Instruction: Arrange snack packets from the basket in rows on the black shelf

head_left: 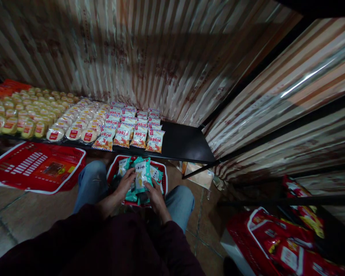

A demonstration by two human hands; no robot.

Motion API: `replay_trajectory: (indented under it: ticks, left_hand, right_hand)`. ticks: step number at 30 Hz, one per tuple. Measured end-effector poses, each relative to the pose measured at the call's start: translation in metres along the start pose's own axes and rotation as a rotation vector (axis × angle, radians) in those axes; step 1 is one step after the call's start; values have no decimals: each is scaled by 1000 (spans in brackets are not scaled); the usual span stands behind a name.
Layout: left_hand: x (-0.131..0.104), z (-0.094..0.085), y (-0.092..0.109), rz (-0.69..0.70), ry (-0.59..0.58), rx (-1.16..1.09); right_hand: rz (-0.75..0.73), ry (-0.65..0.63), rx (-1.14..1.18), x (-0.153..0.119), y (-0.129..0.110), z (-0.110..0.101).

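Observation:
Between my knees stands a red basket (166, 180) with a white rim, filled with teal snack packets (156, 173). Over it, both hands grip one teal and white snack packet (142, 172) that is held with its printed front facing me. My left hand (126, 184) closes on its left edge. My right hand (155, 193) has its fingers on the lower right edge. Just beyond the basket, rows of white and orange snack bags (154, 141) stand on a low black shelf (186, 143).
Left on the shelf are round wrapped cakes (89, 135) and yellow wrapped pastries (28, 128). A red basket (57, 189) with one brown packet lies on the tiled floor at left. Red snack bags (290, 253) fill a basket at right. A black metal post (255, 57) slants on the right.

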State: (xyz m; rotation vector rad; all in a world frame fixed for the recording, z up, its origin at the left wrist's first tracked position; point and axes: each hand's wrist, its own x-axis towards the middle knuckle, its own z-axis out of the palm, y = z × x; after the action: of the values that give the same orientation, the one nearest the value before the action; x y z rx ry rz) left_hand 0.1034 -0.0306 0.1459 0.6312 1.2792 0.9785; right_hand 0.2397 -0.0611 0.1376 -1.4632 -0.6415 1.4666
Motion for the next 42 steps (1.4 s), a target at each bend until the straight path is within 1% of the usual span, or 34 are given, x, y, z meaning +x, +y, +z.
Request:
replay_trajectory:
  ticks: [1, 3, 5, 8, 11, 13, 17, 23, 28, 31, 35, 39, 42]
  left_hand:
    - [0, 0, 2, -19, 15, -10]
    - [-2, 0, 4, -58, 8, -40]
    - [-6, 1, 5, -74, 2, -60]
    - [-13, 3, 4, -59, -19, -40]
    - [-16, 5, -1, -31, -40, -31]
    - [-15, 8, -4, -23, -25, -49]
    - [-7, 18, -7, -41, 12, -64]
    - [14, 34, 1, -17, -12, -91]
    - [22, 40, 0, -42, 25, -121]
    - [19, 42, 2, -26, 20, -120]
    - [10, 43, 5, -1, 18, -86]
    - [-2, 40, 4, 28, 2, -58]
    - [-7, 37, 4, 22, 21, -38]
  right_hand:
    - [48, -10, 71, -2, -1, 1]
    - [107, -11, 159, -8, -2, 3]
    - [122, 4, 192, -12, -3, 3]
    - [118, 12, 201, -17, -3, 1]
    - [135, 14, 209, -19, 0, -4]
    - [158, 9, 240, -19, 2, -8]
    - [207, 13, 272, -11, 1, -16]
    - [208, 19, 242, 12, -9, -26]
    - [215, -56, 216, 27, -14, -31]
    - [194, -51, 199, 29, -20, -33]
    - [162, -107, 159, 22, -25, -39]
    - [114, -136, 164, 14, -19, -42]
    - [130, -116, 179, 8, -13, -40]
